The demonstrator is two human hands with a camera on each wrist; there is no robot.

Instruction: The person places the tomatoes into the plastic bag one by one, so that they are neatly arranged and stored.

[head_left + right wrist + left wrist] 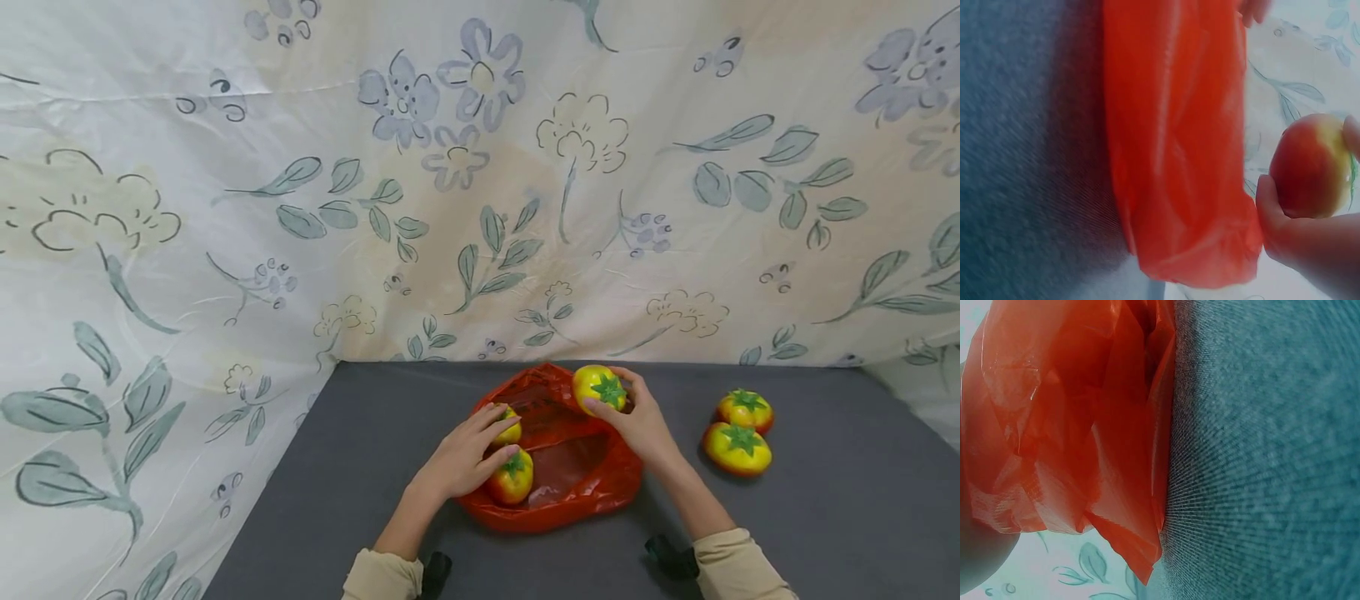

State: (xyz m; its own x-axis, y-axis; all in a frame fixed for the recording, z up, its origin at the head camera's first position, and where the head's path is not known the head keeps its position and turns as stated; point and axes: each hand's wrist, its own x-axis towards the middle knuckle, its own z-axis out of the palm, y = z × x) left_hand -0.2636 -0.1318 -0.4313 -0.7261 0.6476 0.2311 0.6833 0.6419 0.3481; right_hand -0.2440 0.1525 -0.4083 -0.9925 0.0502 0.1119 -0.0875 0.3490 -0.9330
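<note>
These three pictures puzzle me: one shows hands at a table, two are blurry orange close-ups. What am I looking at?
No machine here: a person works with bare hands. The wide picture comes from a head-worn camera; the close-ups from wrist cameras. On the grey cloth table lies a crumpled red plastic bag. The right hand grips a yellow-red toy tomato with a green stalk above the bag. The left hand rests on two tomatoes at the bag's mouth. Two more tomatoes sit on the table to the right.

A makeshift recording booth, not a lived-in room. Flowered sheets (480,192) hang as walls behind and beside a grey cloth-covered tabletop (825,517).
</note>
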